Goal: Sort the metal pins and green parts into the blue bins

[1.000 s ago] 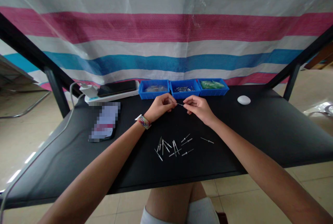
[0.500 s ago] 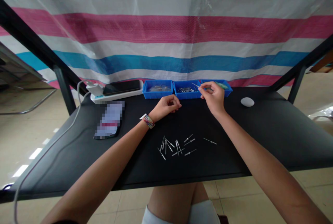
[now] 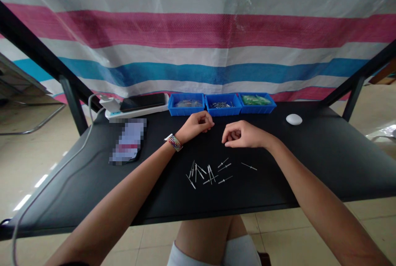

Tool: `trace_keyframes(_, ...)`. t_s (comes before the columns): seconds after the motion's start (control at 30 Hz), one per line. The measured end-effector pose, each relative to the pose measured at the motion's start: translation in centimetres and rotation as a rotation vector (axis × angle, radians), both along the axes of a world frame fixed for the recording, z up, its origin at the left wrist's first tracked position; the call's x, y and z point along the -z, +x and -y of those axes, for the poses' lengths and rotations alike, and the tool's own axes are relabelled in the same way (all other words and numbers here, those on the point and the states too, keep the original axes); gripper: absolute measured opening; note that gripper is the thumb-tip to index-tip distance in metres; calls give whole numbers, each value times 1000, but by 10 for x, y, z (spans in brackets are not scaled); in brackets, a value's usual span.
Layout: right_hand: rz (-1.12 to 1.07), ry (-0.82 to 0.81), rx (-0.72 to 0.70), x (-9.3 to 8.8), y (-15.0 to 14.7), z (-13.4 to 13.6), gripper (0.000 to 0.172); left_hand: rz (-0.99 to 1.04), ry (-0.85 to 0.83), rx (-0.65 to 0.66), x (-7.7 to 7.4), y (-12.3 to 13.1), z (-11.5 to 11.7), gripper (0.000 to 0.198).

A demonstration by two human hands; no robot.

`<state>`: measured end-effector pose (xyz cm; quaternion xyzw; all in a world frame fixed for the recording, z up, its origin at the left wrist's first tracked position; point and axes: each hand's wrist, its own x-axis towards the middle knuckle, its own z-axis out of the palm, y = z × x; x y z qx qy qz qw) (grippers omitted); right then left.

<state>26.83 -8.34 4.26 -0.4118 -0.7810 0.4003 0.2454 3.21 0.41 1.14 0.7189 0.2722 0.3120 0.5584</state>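
Note:
My left hand rests on the black table before the blue bins, fingers curled and thumb against them; anything inside is hidden. To its right, my right hand hovers over the table with loosely bent fingers, thumb slightly apart and nothing visible between them. Several silver blind rivets lie scattered nearer the front edge, with a lone blind rivet to their right. The middle blue bin, behind my hands, contains many metal rivets.
A left blue bin holds clear bags; a right blue bin holds green packets. A power strip carries a black phone and white charger. Another phone lies at left, a white mouse at right.
My right hand has come back from above the bins toward the loose rivets. The rivet it pinched no longer shows in its fingers. My left hand stays in place.

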Motion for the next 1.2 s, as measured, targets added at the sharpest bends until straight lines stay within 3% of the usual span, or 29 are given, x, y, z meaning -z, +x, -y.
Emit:
trace_keyframes(0.2, 121, -17, -186, -1, -27, 19, 3, -2, 1, 2, -2, 0, 2, 29)
trace_keyframes(0.43, 229, 69, -194, -2, -36, 25, 15, 5, 8, 18, -3, -1, 2, 27)
trace_keyframes(0.57, 146, 100, -106, 0, -37, 22, 15, -2, 6, 6, -3, -1, 2, 28)
trace_keyframes(0.73, -202, -12, 113, 1, -32, 14, 10, -5, -22, 7, -4, -2, 1, 25)
trace_keyframes(0.93, -593, 44, 402, 14, -20, -5, 14, -8, -7, 87, -6, -6, -2, 33)
trace_keyframes(1.2, -602, 24, 474, 34, -20, -18, 16, -57, 5, 72, -4, -3, -3, 40)
